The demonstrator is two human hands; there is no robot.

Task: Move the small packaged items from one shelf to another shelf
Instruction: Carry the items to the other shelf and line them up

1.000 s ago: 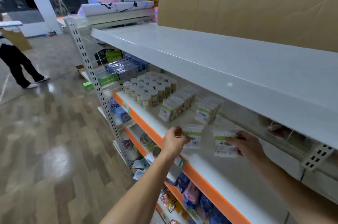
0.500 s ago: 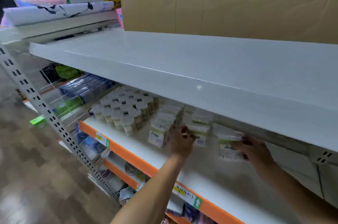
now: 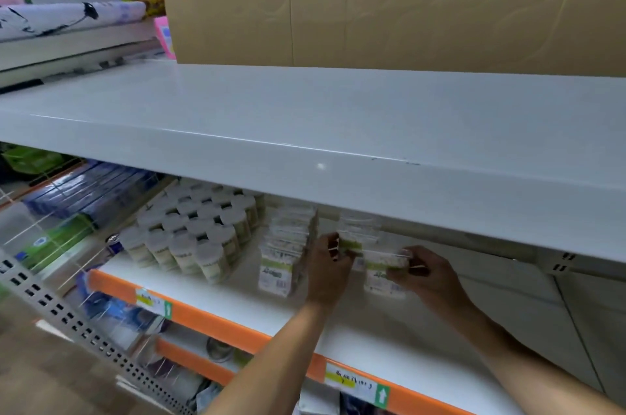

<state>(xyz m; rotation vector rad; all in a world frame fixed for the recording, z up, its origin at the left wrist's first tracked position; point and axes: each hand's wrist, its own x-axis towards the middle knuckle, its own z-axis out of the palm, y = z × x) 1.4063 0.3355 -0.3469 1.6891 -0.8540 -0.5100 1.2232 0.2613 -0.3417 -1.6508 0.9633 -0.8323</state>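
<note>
Your left hand (image 3: 328, 265) pinches one small packet (image 3: 349, 244) and your right hand (image 3: 427, 270) grips another packet (image 3: 384, 264), both on the orange-edged shelf (image 3: 237, 330) beside the packet row (image 3: 288, 245)

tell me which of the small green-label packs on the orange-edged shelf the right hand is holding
The rightmost pack, standing alone beside the rows; the right hand pinches its top. The left hand grips a pack in the middle row.
</note>
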